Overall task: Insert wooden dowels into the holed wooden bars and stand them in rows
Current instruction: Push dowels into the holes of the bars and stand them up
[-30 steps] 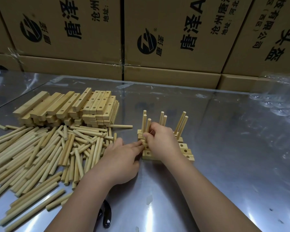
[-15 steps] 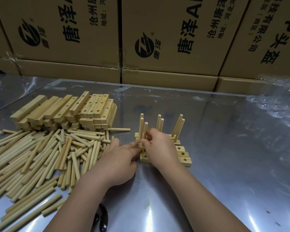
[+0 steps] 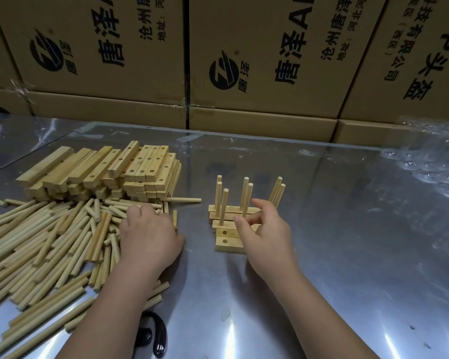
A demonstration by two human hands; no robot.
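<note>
Several holed wooden bars [image 3: 227, 243] lie side by side in a row at the table's middle. Several dowels [image 3: 223, 209] stand upright in the farther bars; the two nearest bars show open holes. My right hand [image 3: 266, 235] hovers over the row's right half, fingers apart, holding nothing. My left hand [image 3: 148, 235] rests palm down on the pile of loose dowels [image 3: 49, 244] to the left, fingers curled onto the dowels; whether it grips one is hidden. A stack of unfilled holed bars [image 3: 109, 172] sits behind the pile.
Printed cardboard boxes [image 3: 244, 60] form a wall along the table's far edge. Crumpled clear plastic [image 3: 430, 164] lies at the right. A black tool [image 3: 156, 335] lies near the front edge between my forearms. The shiny metal table [image 3: 347, 255] reflects light.
My left hand has left the row and moved left onto the loose dowel pile. My right hand has let go of the dowel it pressed in and opened above the bars.
</note>
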